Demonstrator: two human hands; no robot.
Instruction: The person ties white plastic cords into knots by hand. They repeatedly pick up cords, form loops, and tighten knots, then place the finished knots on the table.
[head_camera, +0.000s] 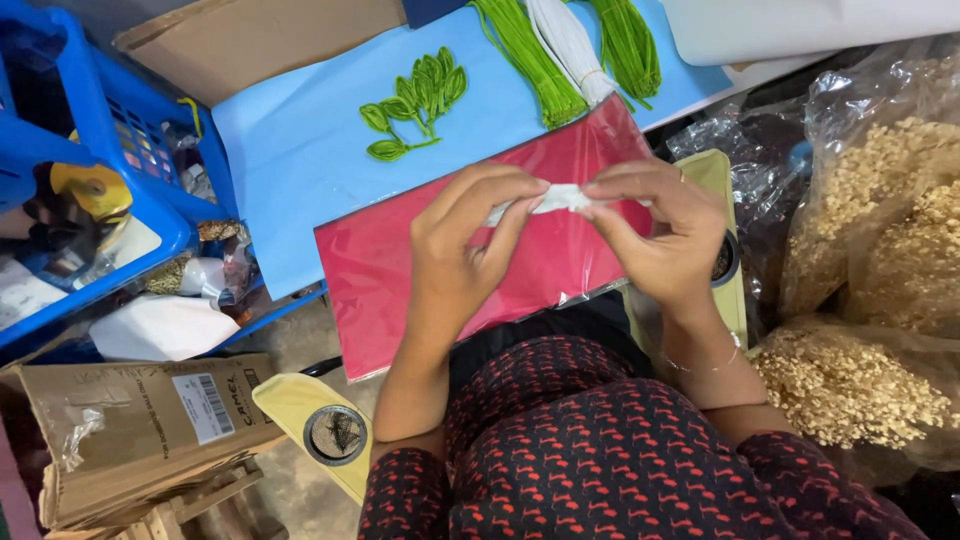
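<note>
Left hand (462, 238) and right hand (660, 232) both pinch a small white strip (560, 198) between thumb and fingertips, one at each end, other fingers curled in; strip held level in the air above a red sheet (400, 270) in clear wrap. Can't tell if strip is paper or cloth. Thin bangle (712, 364) on the right wrist. Red sheet lies tilted across the lap, overlapping a light blue sheet (290, 150) behind it. On the blue sheet: green leaf sprig (415, 100), just left of centre, and beyond it bundles of green cords (530, 55) with a white bundle (570, 40) between them. Brown cardboard (250, 35) past the blue sheet's far edge. Blue crate (150, 180) at far left, packed with mixed small items, too cluttered to name. Below it a white bag (160, 328) and a cardboard box (130, 430) on the floor. Yellow paddle shape (300, 410) with a round dark inset sticks out near the left knee. At right, clear bags of beige dried flowers (880, 230), well apart from the hands. Person's lap in dark cloth with red print (600, 450).
</note>
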